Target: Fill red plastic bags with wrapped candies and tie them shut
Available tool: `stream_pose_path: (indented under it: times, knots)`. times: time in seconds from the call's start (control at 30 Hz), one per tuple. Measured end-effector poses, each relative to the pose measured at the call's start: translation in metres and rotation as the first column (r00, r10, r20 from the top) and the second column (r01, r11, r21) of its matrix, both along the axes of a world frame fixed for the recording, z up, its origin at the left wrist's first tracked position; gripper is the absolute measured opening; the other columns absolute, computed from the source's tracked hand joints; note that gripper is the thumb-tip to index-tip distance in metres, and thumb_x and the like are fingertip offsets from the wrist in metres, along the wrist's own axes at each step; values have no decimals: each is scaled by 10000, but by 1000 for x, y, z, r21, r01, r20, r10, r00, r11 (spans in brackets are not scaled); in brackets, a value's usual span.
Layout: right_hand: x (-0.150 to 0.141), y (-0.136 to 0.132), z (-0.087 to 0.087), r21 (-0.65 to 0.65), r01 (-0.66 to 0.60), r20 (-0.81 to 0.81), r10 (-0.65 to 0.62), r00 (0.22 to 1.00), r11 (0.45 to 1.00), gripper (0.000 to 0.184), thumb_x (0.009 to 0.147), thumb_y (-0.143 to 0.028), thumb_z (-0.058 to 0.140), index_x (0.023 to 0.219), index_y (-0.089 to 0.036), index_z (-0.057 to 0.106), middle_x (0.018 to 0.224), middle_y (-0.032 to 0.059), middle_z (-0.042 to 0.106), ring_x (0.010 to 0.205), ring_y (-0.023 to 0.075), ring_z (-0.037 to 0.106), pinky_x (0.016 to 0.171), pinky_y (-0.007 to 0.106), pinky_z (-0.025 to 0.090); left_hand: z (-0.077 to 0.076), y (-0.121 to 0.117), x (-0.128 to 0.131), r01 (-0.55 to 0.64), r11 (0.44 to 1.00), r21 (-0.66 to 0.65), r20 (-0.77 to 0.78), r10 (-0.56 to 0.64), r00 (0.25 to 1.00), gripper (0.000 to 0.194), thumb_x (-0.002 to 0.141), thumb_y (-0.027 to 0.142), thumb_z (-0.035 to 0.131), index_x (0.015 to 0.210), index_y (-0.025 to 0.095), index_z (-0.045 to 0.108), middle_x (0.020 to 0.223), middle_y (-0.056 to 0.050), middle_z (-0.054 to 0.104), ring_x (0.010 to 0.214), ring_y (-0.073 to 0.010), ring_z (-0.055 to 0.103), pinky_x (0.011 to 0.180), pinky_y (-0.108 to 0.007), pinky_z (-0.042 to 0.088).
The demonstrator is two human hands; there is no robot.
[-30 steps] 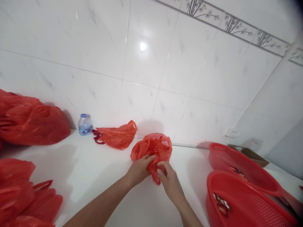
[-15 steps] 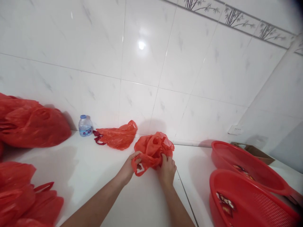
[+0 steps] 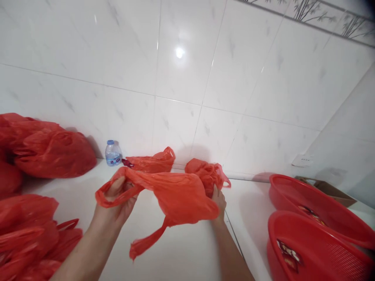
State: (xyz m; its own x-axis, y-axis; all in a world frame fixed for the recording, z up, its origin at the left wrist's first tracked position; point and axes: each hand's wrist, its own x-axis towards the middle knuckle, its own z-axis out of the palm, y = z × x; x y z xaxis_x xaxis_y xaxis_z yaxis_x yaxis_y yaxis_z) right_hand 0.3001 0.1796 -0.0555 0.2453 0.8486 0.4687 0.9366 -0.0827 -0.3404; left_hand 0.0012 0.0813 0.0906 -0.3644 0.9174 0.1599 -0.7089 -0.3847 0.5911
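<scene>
My left hand point(image 3: 120, 199) grips a red plastic bag point(image 3: 181, 197) near one of its handles, and the loop hangs around the fingers. The bag stretches to the right across the table, with its other handle dangling toward me. At its right end my right hand point(image 3: 219, 203) is closed on a bunch of crumpled red plastic bags point(image 3: 202, 169) by the wall; part of this hand is hidden behind the stretched bag. Another red bag point(image 3: 152, 163), with a dark red tie at its left end, lies against the wall behind my left hand.
A small water bottle point(image 3: 113, 153) stands by the wall. Full-looking red bags point(image 3: 58, 152) and more red bags point(image 3: 32, 238) fill the left side. On the right are two red plastic baskets point(image 3: 310, 195) holding small packets point(image 3: 289, 255), and a cardboard box point(image 3: 331, 192) behind them.
My left hand has moved left and toward me, drawing one red bag out of the bunch and stretching it. My right hand stays by the bunch. The view has shifted slightly left.
</scene>
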Motion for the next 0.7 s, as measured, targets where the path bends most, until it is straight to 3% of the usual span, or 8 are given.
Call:
stream_pose_path:
  times: [0.07,0.13,0.3,0.4,0.43,0.53,0.6,0.7]
  knots:
    - [-3,-2,-1,74,-58,-7,58,998,996,669,805,-366,495,1406,-182,265,1422,177,324,1261,333,349,942,472,336,-2,-5,1,-45,996,-82,-29,43,999,111,654,154,697,723,147,610,662,10,614,598,-104,587,549,-177,532]
    - [-6,-9,3,202,-104,-49,116,992,974,648,820,-373,481,1401,-171,277,1455,181,259,1310,336,275,983,506,303,-10,-8,8,-1,986,-165,-55,-8,998,113,691,148,674,798,135,637,759,-23,659,664,-128,625,619,-215,559]
    - [-19,-53,33,443,-160,-237,287,928,882,417,852,-347,474,1217,-146,465,1213,167,494,1153,285,435,955,482,362,-40,-9,24,110,942,-318,-43,-131,991,131,711,125,655,839,147,641,890,-43,676,776,-151,648,738,-269,553]
    - [-43,-96,53,461,-373,-248,520,817,805,192,873,-264,473,1045,-206,535,1025,83,566,989,214,518,867,391,436,-53,-12,34,140,930,-340,-103,-185,977,180,710,161,668,881,197,625,980,-10,657,900,-155,619,784,-282,521]
    - [-53,-109,58,454,-488,-208,622,755,745,150,879,-226,461,1005,-218,542,988,65,576,966,196,530,850,363,446,-55,-14,38,142,929,-342,-153,-204,967,196,707,171,672,893,208,621,986,-1,652,912,-148,606,777,-266,507]
    - [-78,-136,64,315,-740,-127,799,587,594,208,897,-154,391,1012,-221,551,1041,66,588,928,161,563,798,298,469,-53,-22,47,170,927,-335,-335,-285,898,213,694,180,680,899,199,624,913,-4,657,849,-137,590,751,-239,466]
    - [-82,-138,63,116,-760,-132,768,626,639,251,906,-159,347,1030,-205,559,1042,81,612,826,157,596,683,272,478,-49,-27,48,228,918,-325,-398,-351,847,167,714,213,668,871,175,625,848,-16,655,811,-144,585,780,-263,454]
    - [-68,-130,59,-217,-573,-21,583,812,790,255,887,-177,358,873,-192,612,774,54,661,615,171,590,541,269,415,-46,-30,35,256,909,-327,-392,-378,839,115,728,246,655,723,163,576,719,7,614,712,-120,555,735,-243,446]
